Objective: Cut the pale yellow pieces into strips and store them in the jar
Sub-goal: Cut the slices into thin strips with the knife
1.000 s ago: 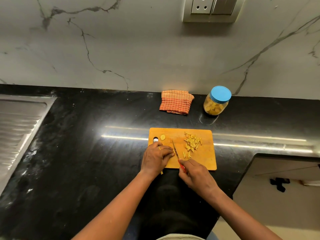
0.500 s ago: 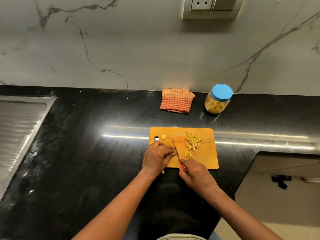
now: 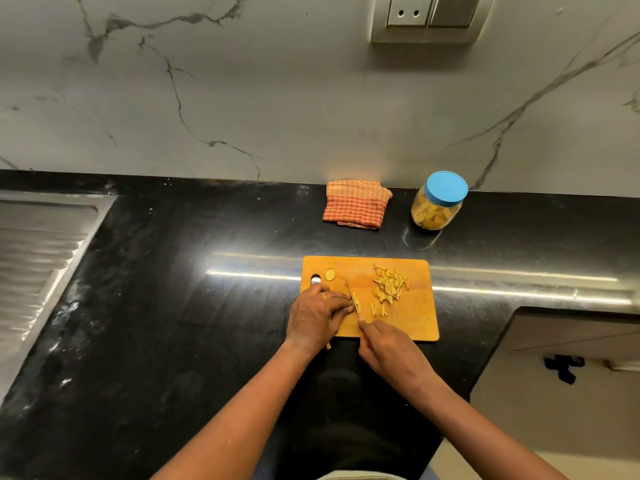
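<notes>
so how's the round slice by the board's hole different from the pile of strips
The round slice is one whole disc; the pile of strips is many thin cut pieces. The slice lies alone by the hole, far left; the pile spreads far right. Both are pale yellow, on the cutting board.

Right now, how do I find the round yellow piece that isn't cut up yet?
Find the orange cutting board on the black counter. In its far left corner, beside the handle hole, lies the round piece. It is one whole disc, unlike the thin strips heaped to its right.
</notes>
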A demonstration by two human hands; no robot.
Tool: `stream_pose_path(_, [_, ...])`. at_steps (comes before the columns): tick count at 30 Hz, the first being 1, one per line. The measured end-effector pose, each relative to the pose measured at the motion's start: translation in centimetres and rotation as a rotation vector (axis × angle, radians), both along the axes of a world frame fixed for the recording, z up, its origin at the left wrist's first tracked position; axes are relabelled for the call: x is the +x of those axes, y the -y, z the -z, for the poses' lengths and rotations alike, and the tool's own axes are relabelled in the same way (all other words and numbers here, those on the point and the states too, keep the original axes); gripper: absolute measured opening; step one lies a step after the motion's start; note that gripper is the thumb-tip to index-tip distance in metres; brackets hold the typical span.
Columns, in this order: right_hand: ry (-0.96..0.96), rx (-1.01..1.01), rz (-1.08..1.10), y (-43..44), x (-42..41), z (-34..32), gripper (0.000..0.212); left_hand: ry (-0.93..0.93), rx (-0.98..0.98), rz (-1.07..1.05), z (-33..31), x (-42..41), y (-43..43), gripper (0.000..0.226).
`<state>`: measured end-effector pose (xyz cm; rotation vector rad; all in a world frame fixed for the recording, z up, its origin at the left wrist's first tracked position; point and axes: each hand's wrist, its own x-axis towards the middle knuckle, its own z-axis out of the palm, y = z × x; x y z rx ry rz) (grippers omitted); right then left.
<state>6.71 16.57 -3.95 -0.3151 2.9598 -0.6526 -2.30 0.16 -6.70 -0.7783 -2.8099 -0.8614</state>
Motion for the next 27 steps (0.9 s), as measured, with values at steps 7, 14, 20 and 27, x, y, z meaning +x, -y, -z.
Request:
stream_pose_path(7, [-0.038,-0.022,0.024,-1.8,0.9,-0.6,0.036,0.010,-0.002,-0.017,-0.2,0.2,-0.1,0.012])
stream_pose_path(14, [-0.063,-0.110,0.019,-1.3,0.3,-1.0,0.035,0.028,0.016,-0.045,-0.4,0.4,-0.2,0.013])
stream_pose_path(20, [-0.054,-0.158,0.043,-0.7,0.7,-0.8,0.037,0.030,0.023,-0.032,-0.1,0.5,0.0,0.016])
stream_pose_path(27, [-0.028,-0.186,0.052,-0.7,0.5,-0.9,0.038,0.041,0.015,-0.018,0.1,0.5,0.2,0.018])
